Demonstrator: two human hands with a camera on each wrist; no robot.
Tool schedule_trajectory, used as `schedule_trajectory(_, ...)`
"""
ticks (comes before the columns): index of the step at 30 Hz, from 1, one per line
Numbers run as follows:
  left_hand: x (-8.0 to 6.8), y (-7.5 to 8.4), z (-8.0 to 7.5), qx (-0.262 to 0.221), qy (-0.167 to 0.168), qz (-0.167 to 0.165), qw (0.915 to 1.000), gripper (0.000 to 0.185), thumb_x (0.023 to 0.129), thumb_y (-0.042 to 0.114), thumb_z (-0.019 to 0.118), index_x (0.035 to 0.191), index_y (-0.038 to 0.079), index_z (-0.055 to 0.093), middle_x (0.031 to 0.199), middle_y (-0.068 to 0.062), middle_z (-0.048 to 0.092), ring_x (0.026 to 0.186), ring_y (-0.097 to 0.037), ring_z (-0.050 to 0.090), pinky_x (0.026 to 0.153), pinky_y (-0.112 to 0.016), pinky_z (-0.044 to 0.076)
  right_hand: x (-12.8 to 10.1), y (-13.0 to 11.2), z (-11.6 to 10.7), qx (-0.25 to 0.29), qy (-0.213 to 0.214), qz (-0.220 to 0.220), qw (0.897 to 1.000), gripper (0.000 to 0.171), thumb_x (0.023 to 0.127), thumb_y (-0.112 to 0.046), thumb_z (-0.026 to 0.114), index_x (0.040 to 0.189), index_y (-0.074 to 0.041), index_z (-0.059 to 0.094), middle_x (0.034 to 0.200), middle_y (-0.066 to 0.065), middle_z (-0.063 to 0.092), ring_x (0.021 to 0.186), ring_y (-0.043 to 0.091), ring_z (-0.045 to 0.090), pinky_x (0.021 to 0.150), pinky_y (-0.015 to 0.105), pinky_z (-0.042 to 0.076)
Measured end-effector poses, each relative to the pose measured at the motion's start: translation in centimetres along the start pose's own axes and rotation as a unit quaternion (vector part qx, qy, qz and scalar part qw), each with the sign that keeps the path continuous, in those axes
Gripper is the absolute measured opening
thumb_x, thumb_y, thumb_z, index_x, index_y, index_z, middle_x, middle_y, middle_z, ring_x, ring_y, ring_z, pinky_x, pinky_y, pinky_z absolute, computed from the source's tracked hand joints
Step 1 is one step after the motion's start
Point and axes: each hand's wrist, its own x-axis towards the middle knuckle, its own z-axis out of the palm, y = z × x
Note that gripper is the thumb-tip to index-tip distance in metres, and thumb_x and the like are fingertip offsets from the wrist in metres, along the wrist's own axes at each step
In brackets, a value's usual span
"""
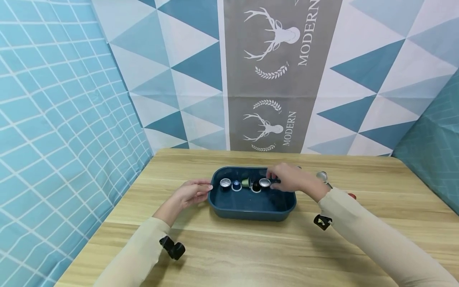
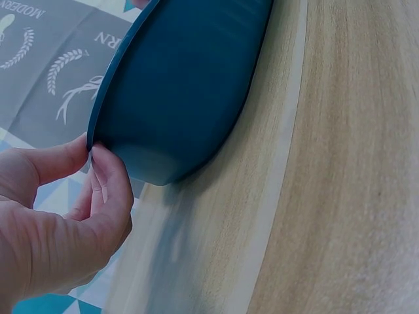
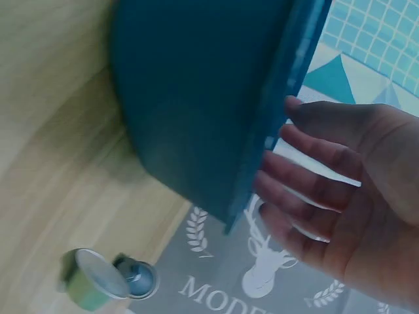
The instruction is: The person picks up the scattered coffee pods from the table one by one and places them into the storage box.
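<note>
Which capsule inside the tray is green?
In the head view, the third capsule from the left, between the blue capsule and the black capsule; no other visible in the tray shows green.

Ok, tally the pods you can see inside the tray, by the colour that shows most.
Silver-topped pods: 2
Blue pod: 1
Green pod: 1
Black pod: 1
Total: 5 in view in the tray; any hidden ones are not counted.
</note>
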Motion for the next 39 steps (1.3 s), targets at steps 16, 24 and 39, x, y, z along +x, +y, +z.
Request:
schedule_trajectory(16, 0.4, -0.1, 0.3, -0.004, -0.007, -0.015, 0.9999, 0.049, 0.095, 0.005, 0.056, 0.140, -0.005, 0.039, 0.077, 0.005, 0.052, 0.054, -0.001, 0.038, 0.067, -0.015, 0.048, -3.0, 1.6, 2.9, 0.025, 0.125, -0.012, 0.992, 0.024, 0.087, -0.019, 0.071, 0.108, -0.009, 0.066, 0.105, 0.006, 0.069, 0.096, 0.023, 0.066, 0.083, 0.039, 0.055)
schedule_trajectory(24, 0.4, 0.2, 0.1, -0.005, 0.005, -0.015, 0.9999, 0.048, 0.095, 0.005, 0.057, 0.139, -0.003, 0.041, 0.077, 0.007, 0.055, 0.055, 0.000, 0.041, 0.067, -0.015, 0.049, -3.4, 1.9, 2.3, -0.008, 0.164, -0.025, 0.986, 0.025, 0.085, -0.019, 0.074, 0.107, -0.010, 0.066, 0.103, 0.005, 0.069, 0.092, 0.020, 0.067, 0.079, 0.037, 0.055)
schedule_trajectory(39, 0.1, 0.2, 0.0, -0.011, 0.001, -0.011, 0.9999, 0.044, 0.094, 0.005, 0.057, 0.135, -0.003, 0.043, 0.082, 0.006, 0.058, 0.062, -0.001, 0.048, 0.068, -0.016, 0.050, -4.0, 2.9, 1.6, -0.062, 0.211, -0.045, 0.975, 0.026, 0.081, -0.018, 0.078, 0.104, -0.010, 0.067, 0.102, 0.006, 0.070, 0.095, 0.022, 0.067, 0.082, 0.040, 0.056)
